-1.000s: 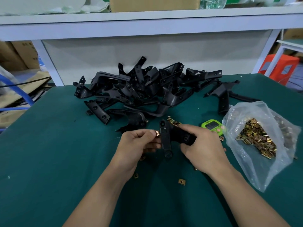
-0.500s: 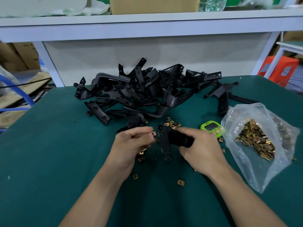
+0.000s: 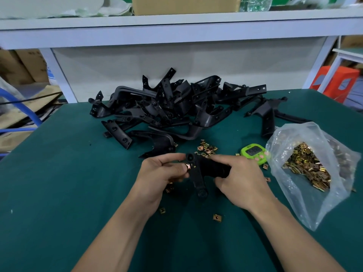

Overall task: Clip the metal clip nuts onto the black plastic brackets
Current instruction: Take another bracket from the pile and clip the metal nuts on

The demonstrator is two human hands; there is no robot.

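My left hand [image 3: 163, 173] pinches a small clip nut [image 3: 188, 165] between thumb and fingertips and holds it against the edge of the bracket [image 3: 198, 179], just below the bracket's round upper end. My right hand [image 3: 241, 179] is curled round the thick end of that same bracket, with the forefinger laid along its top. So the two hands sit close together over the green table [image 3: 59, 193], with the black part bridging them. The bracket's thin arm points back toward me and ends in a round boss. I cannot tell whether the nut is seated on the plastic or only pressed to it, because my fingers cover that spot.

A few more nuts peek out from under the left palm, mostly hidden. One loose nut [image 3: 162, 211] lies beside my left wrist and a second nut [image 3: 217, 217] lies between the forearms. A stray nut [image 3: 268, 179] sits between the right hand and the plastic bag [image 3: 294, 203].

Just beyond the hands, a small heap of nuts [image 3: 206, 149] lies between them and the tangled pile of brackets [image 3: 167, 107] at the far middle of the table. A lone bracket [image 3: 267, 116] lies to the right of the pile. The green timer [image 3: 253, 153] lies past my right knuckles, right beside the bag. The bag slumps on the right side and holds a mass of bagged nuts [image 3: 306, 169], which its crinkled film blurs.

Behind the table runs a white shelf [image 3: 176, 30] with a cardboard box [image 3: 184, 4] on it. An orange stool [image 3: 337, 81] stands at the far right and a blue hose [image 3: 36, 117] curves at the far left.
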